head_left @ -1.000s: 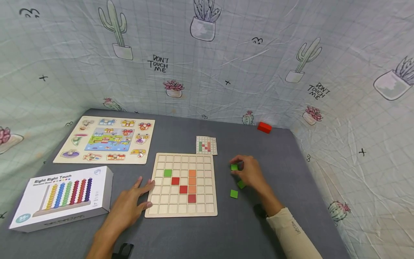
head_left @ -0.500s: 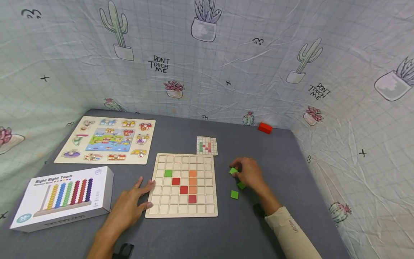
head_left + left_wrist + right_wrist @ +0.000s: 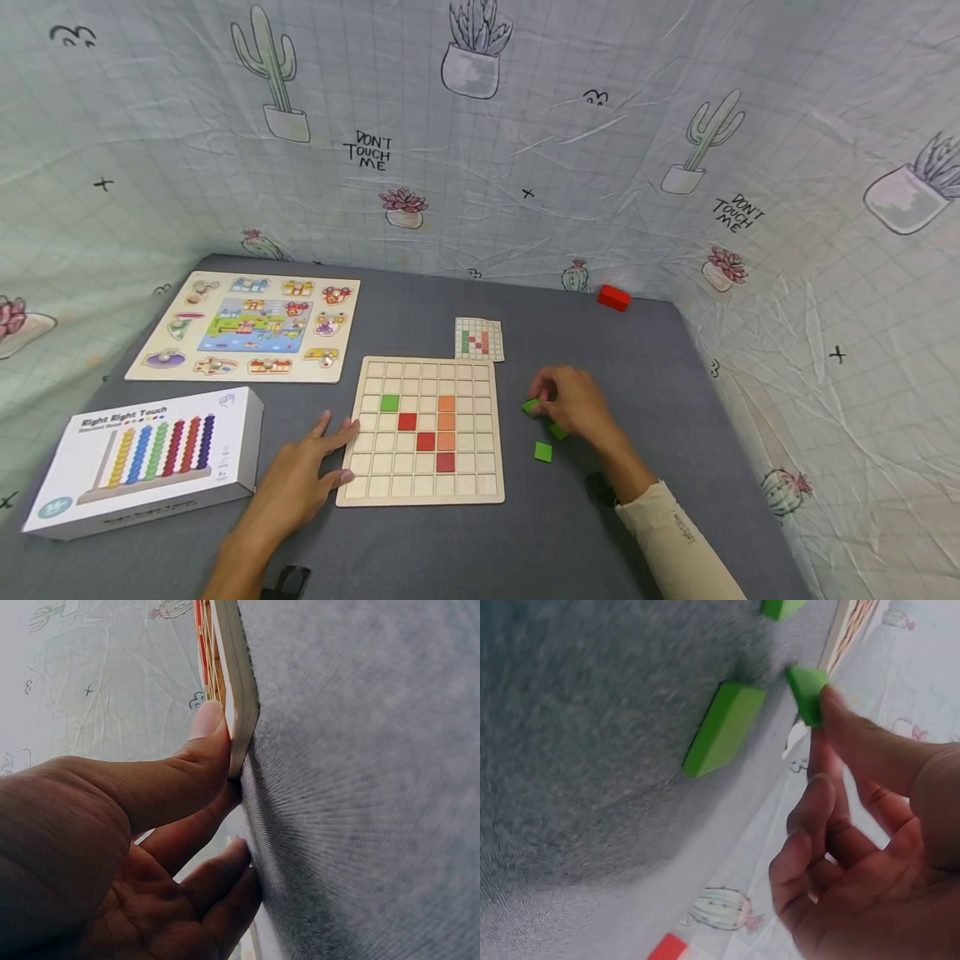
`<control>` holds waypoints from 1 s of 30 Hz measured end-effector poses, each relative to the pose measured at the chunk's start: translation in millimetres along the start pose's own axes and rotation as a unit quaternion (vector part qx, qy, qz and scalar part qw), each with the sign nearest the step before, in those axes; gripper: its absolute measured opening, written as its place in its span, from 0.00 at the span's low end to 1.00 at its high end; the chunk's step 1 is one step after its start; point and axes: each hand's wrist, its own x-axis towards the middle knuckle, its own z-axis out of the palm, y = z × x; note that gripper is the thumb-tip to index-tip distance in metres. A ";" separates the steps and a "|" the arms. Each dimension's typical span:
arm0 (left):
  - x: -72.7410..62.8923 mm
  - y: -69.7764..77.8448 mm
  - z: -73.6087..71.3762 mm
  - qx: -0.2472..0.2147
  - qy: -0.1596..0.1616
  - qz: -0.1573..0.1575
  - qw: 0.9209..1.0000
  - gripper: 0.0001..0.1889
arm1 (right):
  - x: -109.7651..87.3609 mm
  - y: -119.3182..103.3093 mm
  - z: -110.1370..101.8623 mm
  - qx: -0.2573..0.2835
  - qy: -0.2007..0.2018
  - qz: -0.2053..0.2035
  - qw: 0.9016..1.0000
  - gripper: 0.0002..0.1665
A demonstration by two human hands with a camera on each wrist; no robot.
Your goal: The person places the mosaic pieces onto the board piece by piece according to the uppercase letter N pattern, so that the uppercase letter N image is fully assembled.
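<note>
A square wooden grid board (image 3: 375,483) lies mid-table, with one green, several orange and several red tiles in its cells. My left hand (image 3: 296,471) rests at the board's left edge, fingers spread; in the left wrist view the thumb (image 3: 206,720) touches the board's side (image 3: 241,682). Right of the board, my right hand (image 3: 572,400) pinches a small green tile (image 3: 808,694) between thumb and fingertips, tilted. Two more green tiles lie on the table close by: one partly under the hand (image 3: 558,431), another nearer the front (image 3: 543,452).
A small pattern card (image 3: 478,339) touches the board's top edge. A picture puzzle board (image 3: 341,333) and a white toy box (image 3: 150,458) stand at left. A red block (image 3: 614,297) sits at the back right, before a cactus-print cloth (image 3: 600,167).
My right hand has drawn the pinched green tile slightly left and toward the front, and the tile has tilted. My left hand stays at the board's edge.
</note>
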 end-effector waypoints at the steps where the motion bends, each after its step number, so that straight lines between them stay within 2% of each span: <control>1: -0.1 0.2 -0.1 0.001 -0.002 -0.002 1.000 0.37 | -0.8 -1.6 0.1 0.004 -0.003 -0.012 1.000 0.13; 4: -0.6 0.5 -0.4 0.004 -0.004 -0.005 1.000 0.37 | -2.9 -6.9 1.2 0.020 -0.011 -0.043 0.999 0.13; 7: -1.5 0.9 -0.8 0.005 -0.006 -0.006 1.000 0.37 | -4.6 -14.0 3.4 0.032 -0.014 -0.057 0.998 0.13; 17: -2.3 0.6 -0.4 0.000 -0.004 -0.003 1.000 0.36 | -9.5 -39.5 10.6 0.060 0.001 -0.073 0.996 0.12; 25: -1.4 -0.1 0.0 0.002 -0.006 -0.003 1.000 0.37 | -10.1 -58.1 18.1 0.100 -0.003 -0.076 0.992 0.11; 30: -1.6 0.5 -0.7 -0.001 -0.006 -0.004 1.000 0.37 | -7.4 -70.4 24.7 0.103 -0.006 -0.083 0.991 0.10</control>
